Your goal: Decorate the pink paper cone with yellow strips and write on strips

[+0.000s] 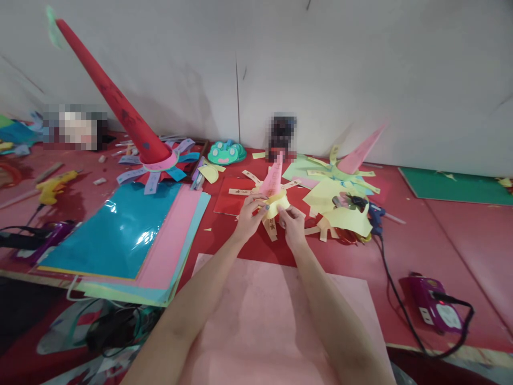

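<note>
A small pink paper cone (272, 179) with a yellow paper band (277, 203) round its base stands on the red mat (441, 235) in front of me. My left hand (249, 216) grips the cone's base from the left, fingers curled on the yellow band. Pinching the band from the right is my right hand (294, 224). Cream paper strips with red stars (271, 229) fan out from under the cone. A large pink sheet (272, 321) lies beneath my forearms.
A tall red cone (116, 101) with blue and pink strips stands at the back left. Stacked teal and pink sheets (120, 235) lie left. Yellow paper scraps (340, 206), a blue glue gun (377, 216) with its cord, a purple power strip (435, 305), a yellow glue gun (54, 187), a frog mask (225, 152).
</note>
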Action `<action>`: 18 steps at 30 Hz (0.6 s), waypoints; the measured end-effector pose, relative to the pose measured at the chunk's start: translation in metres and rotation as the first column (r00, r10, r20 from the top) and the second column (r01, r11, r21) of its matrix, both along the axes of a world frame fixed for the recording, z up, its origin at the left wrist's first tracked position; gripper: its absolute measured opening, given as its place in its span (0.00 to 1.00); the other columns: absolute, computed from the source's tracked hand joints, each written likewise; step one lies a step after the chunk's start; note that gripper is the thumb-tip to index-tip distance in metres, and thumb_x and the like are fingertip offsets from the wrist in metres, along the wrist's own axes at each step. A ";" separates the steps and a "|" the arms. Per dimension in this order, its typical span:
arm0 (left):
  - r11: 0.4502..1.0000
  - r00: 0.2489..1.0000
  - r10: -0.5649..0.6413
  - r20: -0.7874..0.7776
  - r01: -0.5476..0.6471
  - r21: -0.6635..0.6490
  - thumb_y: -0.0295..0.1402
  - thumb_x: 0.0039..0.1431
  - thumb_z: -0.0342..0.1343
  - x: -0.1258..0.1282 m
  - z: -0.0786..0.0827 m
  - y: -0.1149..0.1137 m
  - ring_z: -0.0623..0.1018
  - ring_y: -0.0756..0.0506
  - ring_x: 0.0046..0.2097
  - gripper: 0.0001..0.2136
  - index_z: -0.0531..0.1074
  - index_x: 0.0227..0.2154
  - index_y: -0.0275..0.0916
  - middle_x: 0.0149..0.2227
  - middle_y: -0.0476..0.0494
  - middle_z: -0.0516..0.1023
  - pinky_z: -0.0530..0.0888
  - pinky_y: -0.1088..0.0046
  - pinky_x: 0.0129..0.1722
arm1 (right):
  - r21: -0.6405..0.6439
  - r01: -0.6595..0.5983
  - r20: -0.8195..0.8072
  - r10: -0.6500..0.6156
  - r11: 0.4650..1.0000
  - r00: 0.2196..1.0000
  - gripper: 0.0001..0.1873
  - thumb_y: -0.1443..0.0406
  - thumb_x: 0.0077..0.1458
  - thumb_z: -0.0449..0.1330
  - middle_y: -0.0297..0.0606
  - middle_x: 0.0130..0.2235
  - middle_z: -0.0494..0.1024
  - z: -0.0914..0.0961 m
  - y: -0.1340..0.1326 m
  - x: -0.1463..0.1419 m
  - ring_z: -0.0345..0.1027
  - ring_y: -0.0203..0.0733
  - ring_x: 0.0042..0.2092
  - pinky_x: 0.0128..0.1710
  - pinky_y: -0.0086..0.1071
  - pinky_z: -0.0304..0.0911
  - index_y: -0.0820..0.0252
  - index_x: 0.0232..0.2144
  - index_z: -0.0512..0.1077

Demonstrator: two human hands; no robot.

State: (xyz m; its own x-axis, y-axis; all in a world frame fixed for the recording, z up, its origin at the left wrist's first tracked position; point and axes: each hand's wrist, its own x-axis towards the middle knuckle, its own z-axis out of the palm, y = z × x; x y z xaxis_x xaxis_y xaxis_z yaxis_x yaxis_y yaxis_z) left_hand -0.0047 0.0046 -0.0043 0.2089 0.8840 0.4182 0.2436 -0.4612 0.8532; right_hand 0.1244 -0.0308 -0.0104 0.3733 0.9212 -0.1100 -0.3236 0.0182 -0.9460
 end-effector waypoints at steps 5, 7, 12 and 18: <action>0.999 0.999 -0.029 0.013 0.029 -0.024 0.38 0.55 0.53 0.000 -0.003 0.000 0.70 0.46 0.49 0.08 0.71 0.29 0.40 0.41 0.43 0.71 0.67 0.64 0.51 | 0.018 0.018 0.000 -0.018 1.000 1.000 0.18 0.57 0.40 0.64 0.21 0.15 0.54 -0.003 0.000 0.002 0.45 0.24 0.16 0.15 0.24 0.43 0.60 0.18 0.61; 0.999 0.999 -0.041 0.010 0.041 -0.031 0.37 0.54 0.55 0.000 -0.003 0.000 0.69 0.45 0.49 0.06 0.71 0.30 0.40 0.41 0.43 0.72 0.66 0.63 0.52 | 0.020 0.022 0.000 -0.022 1.000 1.000 0.18 0.57 0.40 0.64 0.21 0.15 0.54 -0.003 0.000 0.002 0.45 0.24 0.17 0.15 0.24 0.43 0.59 0.17 0.59; 0.997 0.998 -0.061 0.003 0.061 -0.053 0.34 0.53 0.55 0.001 -0.002 -0.001 0.69 0.45 0.51 0.04 0.71 0.30 0.41 0.39 0.44 0.73 0.65 0.63 0.52 | 0.006 0.020 0.021 -0.021 1.000 1.000 0.18 0.57 0.41 0.64 0.22 0.16 0.55 -0.001 -0.001 0.002 0.44 0.24 0.17 0.15 0.24 0.43 0.59 0.18 0.59; 0.993 0.999 -0.037 -0.005 0.036 -0.113 0.36 0.54 0.54 0.001 -0.006 0.002 0.71 0.45 0.48 0.06 0.71 0.27 0.40 0.38 0.44 0.73 0.66 0.65 0.51 | -0.017 -0.014 0.152 0.017 1.000 0.988 0.17 0.55 0.41 0.63 0.22 0.15 0.57 0.003 -0.002 0.002 0.47 0.26 0.16 0.16 0.26 0.45 0.59 0.19 0.61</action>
State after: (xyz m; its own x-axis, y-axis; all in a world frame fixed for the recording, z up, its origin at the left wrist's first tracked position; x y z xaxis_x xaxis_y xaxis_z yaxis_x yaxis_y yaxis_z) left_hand -0.0033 0.0066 -0.0101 0.2440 0.9173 0.3148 0.2343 -0.3708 0.8987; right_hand 0.1269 -0.0327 -0.0076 0.3724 0.9256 -0.0679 -0.1760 -0.0014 -0.9844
